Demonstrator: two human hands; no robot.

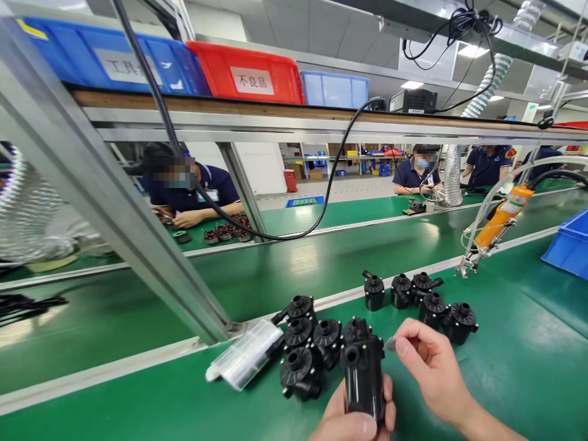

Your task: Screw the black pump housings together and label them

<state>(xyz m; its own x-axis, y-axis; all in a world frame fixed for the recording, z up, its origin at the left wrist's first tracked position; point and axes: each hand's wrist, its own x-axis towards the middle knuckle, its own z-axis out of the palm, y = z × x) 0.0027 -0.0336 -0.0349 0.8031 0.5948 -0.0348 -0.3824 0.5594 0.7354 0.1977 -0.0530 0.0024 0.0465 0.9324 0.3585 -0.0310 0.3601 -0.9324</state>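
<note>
My left hand (351,422) is wrapped round a black pump (364,380), whose round port faces me. To its right, my right hand (436,370) pinches a small grey piece (391,344) between thumb and forefinger, close beside the pump's edge. Several black pumps (298,367) stand on the green bench just left of and behind the held one. Another group of black pumps (432,306) stands farther back on the right. A clear plastic bag or sleeve (248,354) lies left of the nearer group.
An orange tool (504,214) hangs at the right, near a blue bin (569,245). A metal post (151,245) slants down at the left. A black cable (328,196) loops below the shelf (294,125). People sit and stand across the benches.
</note>
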